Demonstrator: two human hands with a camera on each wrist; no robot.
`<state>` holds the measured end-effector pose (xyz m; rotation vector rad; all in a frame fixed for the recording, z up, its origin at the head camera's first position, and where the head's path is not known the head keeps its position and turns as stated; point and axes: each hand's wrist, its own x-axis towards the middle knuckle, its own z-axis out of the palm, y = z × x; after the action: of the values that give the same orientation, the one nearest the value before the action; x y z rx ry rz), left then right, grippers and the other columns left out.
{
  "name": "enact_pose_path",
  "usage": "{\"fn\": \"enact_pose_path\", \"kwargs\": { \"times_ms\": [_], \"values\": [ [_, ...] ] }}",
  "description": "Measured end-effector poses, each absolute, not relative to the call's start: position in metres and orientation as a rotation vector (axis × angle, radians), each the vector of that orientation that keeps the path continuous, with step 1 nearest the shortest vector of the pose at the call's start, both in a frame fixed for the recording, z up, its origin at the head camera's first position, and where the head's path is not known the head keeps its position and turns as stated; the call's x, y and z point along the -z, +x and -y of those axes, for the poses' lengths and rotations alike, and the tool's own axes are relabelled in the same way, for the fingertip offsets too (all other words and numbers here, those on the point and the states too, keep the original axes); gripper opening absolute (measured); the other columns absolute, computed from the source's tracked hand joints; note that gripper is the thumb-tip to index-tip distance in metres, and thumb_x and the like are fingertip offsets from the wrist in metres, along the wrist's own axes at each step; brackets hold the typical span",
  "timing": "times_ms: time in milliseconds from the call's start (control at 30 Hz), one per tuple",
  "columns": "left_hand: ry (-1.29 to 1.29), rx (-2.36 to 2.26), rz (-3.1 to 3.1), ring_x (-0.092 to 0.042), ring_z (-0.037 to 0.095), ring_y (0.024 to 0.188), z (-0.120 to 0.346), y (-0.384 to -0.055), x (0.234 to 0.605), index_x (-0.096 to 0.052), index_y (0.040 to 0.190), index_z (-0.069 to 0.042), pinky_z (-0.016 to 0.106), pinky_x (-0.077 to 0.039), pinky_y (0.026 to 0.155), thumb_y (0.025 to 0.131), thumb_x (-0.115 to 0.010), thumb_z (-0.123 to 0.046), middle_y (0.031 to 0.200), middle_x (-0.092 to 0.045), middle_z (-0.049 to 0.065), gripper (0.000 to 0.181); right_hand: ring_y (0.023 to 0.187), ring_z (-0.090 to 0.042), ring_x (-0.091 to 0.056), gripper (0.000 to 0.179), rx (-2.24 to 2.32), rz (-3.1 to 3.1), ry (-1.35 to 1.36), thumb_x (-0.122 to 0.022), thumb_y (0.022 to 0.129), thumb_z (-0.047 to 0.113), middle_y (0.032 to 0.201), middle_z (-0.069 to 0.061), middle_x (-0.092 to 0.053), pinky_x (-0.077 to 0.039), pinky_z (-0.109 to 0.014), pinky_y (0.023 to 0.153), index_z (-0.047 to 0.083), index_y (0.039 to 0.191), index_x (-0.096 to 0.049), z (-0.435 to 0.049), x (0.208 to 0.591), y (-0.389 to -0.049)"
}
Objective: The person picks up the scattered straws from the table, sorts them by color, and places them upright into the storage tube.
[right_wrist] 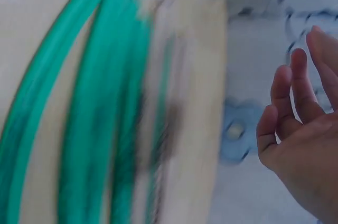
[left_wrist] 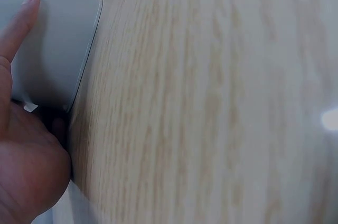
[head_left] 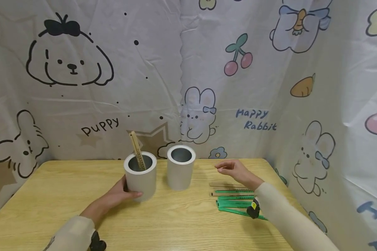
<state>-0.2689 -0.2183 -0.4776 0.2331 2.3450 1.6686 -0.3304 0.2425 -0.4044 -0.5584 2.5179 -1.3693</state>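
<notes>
My left hand (head_left: 120,193) grips the nearer white cylindrical holder (head_left: 141,184) low on its left side, thumb across the front. In the left wrist view, the thumb lies along the wall of the holder (left_wrist: 58,49), whose base is by the table. A couple of wood-coloured pencil-like sticks (head_left: 137,148) with printed marks lean inside it. A second white holder (head_left: 179,174) stands just right and behind. My right hand (head_left: 237,171), fingers loosely bent and holding nothing, hovers beyond several green pencil-like sticks (head_left: 235,203). In the right wrist view these green sticks (right_wrist: 100,108) look blurred.
A few wood-coloured sticks (head_left: 229,185) lie beside the green ones, partly hidden by the right forearm. The wooden table (head_left: 176,223) ends at a cloth backdrop (head_left: 150,76) printed with cartoon animals. The cloth also runs along the right side.
</notes>
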Motion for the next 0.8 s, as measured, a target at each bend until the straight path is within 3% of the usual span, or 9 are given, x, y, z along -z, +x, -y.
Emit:
{"fn": "enact_pose_path", "kwargs": {
  "times_ms": [133,233,400,800],
  "values": [
    [0.239,-1.659,-2.343,-0.019,0.05,0.152,0.218,-0.268,0.478,0.002,0.161,-0.002,0.064,-0.019,0.123,0.089,-0.078,-0.03,0.165,-0.016,0.028,0.112,0.117,-0.032,-0.064,0.034,1.26,-2.608,-0.519,-0.059,0.103,0.017,0.136,-0.024,-0.062,-0.052,-0.051,0.103,-0.004,0.129,-0.064,-0.272,0.422,-0.331],
    [0.256,-1.68,-2.335,-0.02,0.05,0.152,0.218,-0.269,0.479,0.001,0.161,-0.002,0.064,-0.02,0.123,0.089,-0.079,-0.027,0.165,-0.016,0.029,0.111,0.109,-0.025,-0.065,0.029,1.196,-2.672,-0.456,-0.061,0.101,0.013,0.131,-0.022,-0.066,-0.056,-0.04,0.092,-0.003,0.124,-0.068,-0.29,0.433,-0.331],
    [0.272,-1.703,-2.329,-0.021,0.051,0.151,0.219,-0.268,0.481,0.0,0.16,0.001,0.064,-0.019,0.123,0.089,-0.078,-0.025,0.164,-0.016,0.031,0.109,0.098,-0.017,-0.063,0.023,1.164,-2.695,-0.41,-0.064,0.098,0.01,0.123,-0.022,-0.069,-0.053,-0.026,0.08,-0.002,0.116,-0.073,-0.31,0.448,-0.334],
    [0.207,-1.676,-2.338,-0.019,0.049,0.153,0.218,-0.267,0.479,0.0,0.161,-0.003,0.063,-0.018,0.123,0.089,-0.078,-0.029,0.166,-0.016,0.027,0.11,0.101,-0.021,-0.065,0.021,1.125,-2.655,-0.462,-0.066,0.096,0.004,0.119,-0.024,-0.07,-0.054,-0.025,0.079,-0.005,0.113,-0.073,-0.325,0.464,-0.341]
  ]
}}
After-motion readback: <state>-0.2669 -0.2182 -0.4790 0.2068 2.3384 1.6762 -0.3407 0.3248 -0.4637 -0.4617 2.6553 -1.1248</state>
